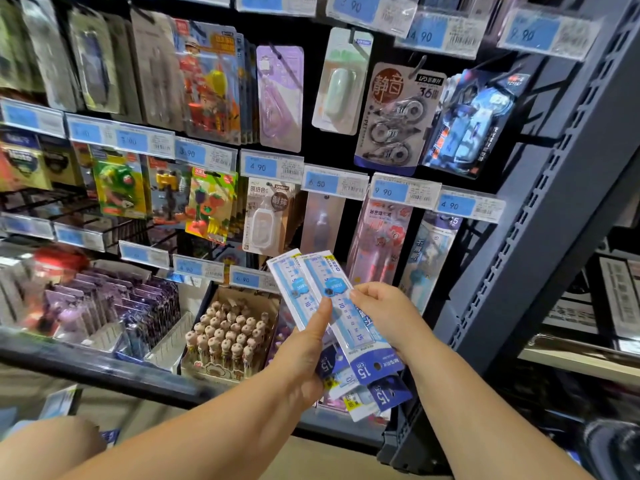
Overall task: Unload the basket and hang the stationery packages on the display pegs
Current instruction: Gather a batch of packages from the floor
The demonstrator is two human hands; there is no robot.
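Left arm: comes in from the lower left, forearm bare and angled up toward the middle of the display.
Left hand (304,355): fingers curled under a fanned bunch of ruler packages (294,282), with the thumb laid straight up the face of the bunch.
Right arm: comes in from the lower right, forearm bare, wrist bent toward the left hand.
Right hand (384,310): pinches the right edge of the front package (341,299) between thumb and fingertips, with the other fingers loosely curled behind it.
Ruler packages: held in the air in front of the lower rows. The clear ruler ends point up and left, and the dark blue headers marked 15 sit low, by the wrists.
Pegs (420,65): black hooks stick out from the dark back panel (325,150), carrying carded correction tapes and erasers.
Price tags (272,166): blue and white, in clear holders along the front of each row.
Hanging pack marked 15 (429,254): on the right of the lower row, just above the right hand.
Pen box (228,334): cardboard, full of pens with round toppers, on the bottom shelf left of the hands.
Shelf upright (540,220): slotted dark grey steel, leaning across the right side.
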